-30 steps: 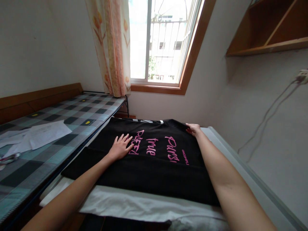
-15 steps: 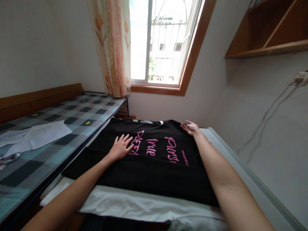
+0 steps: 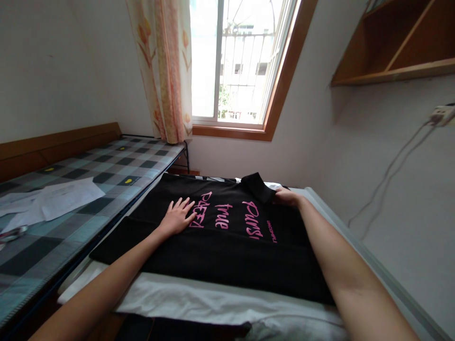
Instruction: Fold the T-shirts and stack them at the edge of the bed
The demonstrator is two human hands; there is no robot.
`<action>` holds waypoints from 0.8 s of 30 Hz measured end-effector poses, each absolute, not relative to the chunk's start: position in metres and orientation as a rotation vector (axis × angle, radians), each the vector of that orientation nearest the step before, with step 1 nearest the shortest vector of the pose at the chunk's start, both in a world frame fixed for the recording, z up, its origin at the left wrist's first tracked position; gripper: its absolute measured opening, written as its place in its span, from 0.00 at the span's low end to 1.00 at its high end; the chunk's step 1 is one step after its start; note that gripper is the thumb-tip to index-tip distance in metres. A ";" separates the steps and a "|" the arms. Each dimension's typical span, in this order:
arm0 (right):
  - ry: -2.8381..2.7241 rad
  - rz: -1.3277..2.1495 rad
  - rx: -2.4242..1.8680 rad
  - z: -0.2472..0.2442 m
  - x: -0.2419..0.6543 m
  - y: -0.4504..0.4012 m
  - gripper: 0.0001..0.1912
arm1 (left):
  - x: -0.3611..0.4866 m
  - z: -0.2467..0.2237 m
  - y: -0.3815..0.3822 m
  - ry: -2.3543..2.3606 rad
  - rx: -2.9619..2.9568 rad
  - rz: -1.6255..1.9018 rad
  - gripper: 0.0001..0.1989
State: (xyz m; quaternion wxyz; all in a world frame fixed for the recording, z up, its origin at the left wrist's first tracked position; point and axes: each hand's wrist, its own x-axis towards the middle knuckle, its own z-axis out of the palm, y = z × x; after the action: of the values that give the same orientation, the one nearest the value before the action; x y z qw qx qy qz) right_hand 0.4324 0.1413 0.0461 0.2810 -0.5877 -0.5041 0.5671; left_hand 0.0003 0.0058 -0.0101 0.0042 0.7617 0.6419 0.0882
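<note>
A black shirt with pink lettering lies spread over white cloth on a table. My left hand rests flat on it with fingers spread, beside the lettering at the left. At the shirt's far right corner, my right hand is closed on the black fabric. A flap of the shirt there is folded over toward the middle, short of the pink letters. The fingertips of my right hand are partly hidden by the fabric.
To the left is a bed with a checked mattress, with papers on it. A window with a curtain stands ahead. A wooden shelf and hanging cables are on the right wall.
My right hand has closed on the shirt's far right corner, and a flap there is now folded inward to the left. My left hand has stayed flat in its place.
</note>
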 end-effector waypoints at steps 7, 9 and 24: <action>-1.436 1.502 -1.847 0.075 0.435 0.139 0.19 | 0.000 -0.011 0.006 2.015 2.388 0.277 0.31; -1.402 1.408 -1.935 0.081 0.427 0.143 0.28 | -0.001 -0.011 0.006 2.010 2.394 0.282 0.32; -1.778 0.586 -1.377 0.069 0.366 0.106 0.35 | -0.002 -0.012 0.007 2.012 2.390 0.264 0.32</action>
State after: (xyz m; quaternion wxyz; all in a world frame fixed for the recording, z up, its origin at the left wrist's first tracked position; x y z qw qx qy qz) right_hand 0.3663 0.1065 0.0691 0.3975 -0.5438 -0.7020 0.2313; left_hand -0.0020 0.0074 -0.0115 0.0034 0.7623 0.6418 0.0841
